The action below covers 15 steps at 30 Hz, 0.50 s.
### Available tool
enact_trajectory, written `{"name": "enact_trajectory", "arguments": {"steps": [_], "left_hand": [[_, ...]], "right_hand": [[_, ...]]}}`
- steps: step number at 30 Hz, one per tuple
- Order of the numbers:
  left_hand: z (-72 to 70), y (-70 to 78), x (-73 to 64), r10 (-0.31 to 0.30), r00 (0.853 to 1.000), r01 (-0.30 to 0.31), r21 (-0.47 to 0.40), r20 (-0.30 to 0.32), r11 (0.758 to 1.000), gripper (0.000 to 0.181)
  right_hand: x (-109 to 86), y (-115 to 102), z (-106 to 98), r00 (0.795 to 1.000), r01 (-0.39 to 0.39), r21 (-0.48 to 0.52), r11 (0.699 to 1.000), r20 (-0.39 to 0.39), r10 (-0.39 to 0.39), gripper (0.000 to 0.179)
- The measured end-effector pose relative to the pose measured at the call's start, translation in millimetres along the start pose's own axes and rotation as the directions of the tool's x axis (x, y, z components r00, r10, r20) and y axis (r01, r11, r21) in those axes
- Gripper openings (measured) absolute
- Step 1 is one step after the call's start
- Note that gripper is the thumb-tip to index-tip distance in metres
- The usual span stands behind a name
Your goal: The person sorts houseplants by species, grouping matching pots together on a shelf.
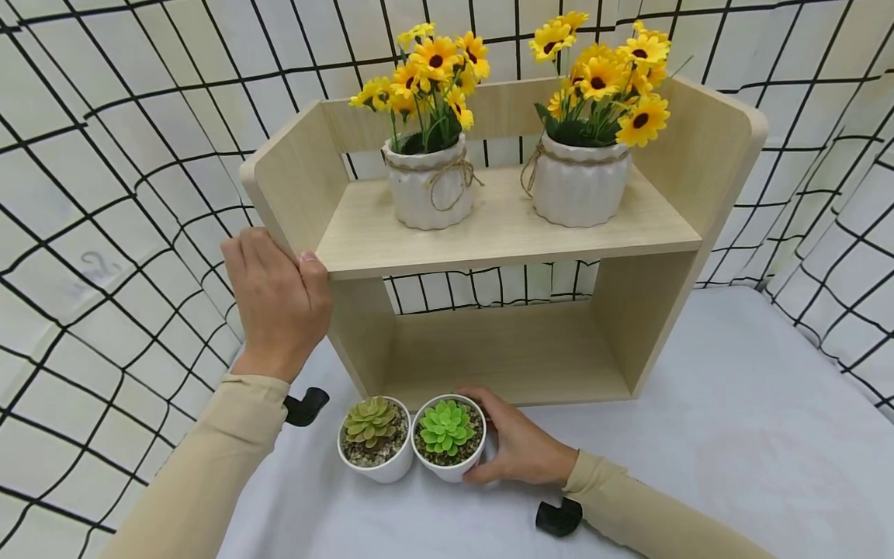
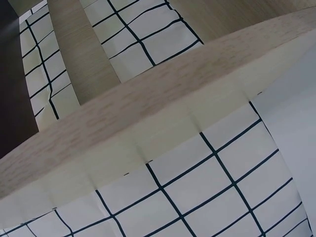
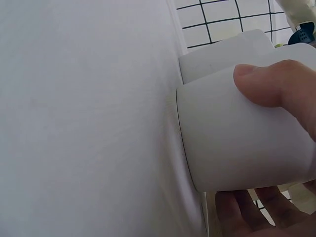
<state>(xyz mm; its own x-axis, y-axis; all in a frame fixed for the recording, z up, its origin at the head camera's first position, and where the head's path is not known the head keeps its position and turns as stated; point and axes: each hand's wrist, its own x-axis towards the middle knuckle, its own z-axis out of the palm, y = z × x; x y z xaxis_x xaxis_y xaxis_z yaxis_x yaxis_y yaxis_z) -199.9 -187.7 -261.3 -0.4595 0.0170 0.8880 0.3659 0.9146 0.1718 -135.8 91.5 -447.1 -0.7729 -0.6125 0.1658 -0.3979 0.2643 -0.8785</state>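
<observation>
My left hand (image 1: 279, 299) grips the front edge of the left side panel of a light wooden two-tier shelf (image 1: 503, 353). The left wrist view shows the panel's edge (image 2: 148, 106) close up, without the fingers. My right hand (image 1: 524, 442) holds a small white pot with a bright green succulent (image 1: 445, 428) from its right side. In the right wrist view the thumb (image 3: 266, 84) lies on the white pot (image 3: 242, 133), with fingers on the opposite side. A second white pot with a duller green succulent (image 1: 370, 423) stands right beside it, in front of the shelf.
On the upper tier stand two white ribbed pots with yellow artificial sunflowers, a left one (image 1: 429, 186) and a right one (image 1: 581, 182), each tied with twine. A white cloth (image 1: 754, 435) covers the table. Black-gridded white sheeting (image 1: 126, 194) rises behind and at both sides.
</observation>
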Motion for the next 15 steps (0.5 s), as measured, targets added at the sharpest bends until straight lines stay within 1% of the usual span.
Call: {"name": "enact_trajectory", "arguments": {"steps": [7, 15], "left_hand": [[-0.4, 1.0, -0.4, -0.006, 1.000, 0.006, 0.007, 0.016, 1.000, 0.044], [-0.6, 0.5, 0.0, -0.009, 1.000, 0.009, 0.012, 0.010, 1.000, 0.044]], "right_hand": [[-0.6, 2.4, 0.0, 0.999, 0.031, -0.017, 0.999, -0.015, -0.032, 0.104], [-0.1, 2.5, 0.2, 0.999, 0.040, -0.026, 0.999, -0.022, -0.041, 0.104]]}}
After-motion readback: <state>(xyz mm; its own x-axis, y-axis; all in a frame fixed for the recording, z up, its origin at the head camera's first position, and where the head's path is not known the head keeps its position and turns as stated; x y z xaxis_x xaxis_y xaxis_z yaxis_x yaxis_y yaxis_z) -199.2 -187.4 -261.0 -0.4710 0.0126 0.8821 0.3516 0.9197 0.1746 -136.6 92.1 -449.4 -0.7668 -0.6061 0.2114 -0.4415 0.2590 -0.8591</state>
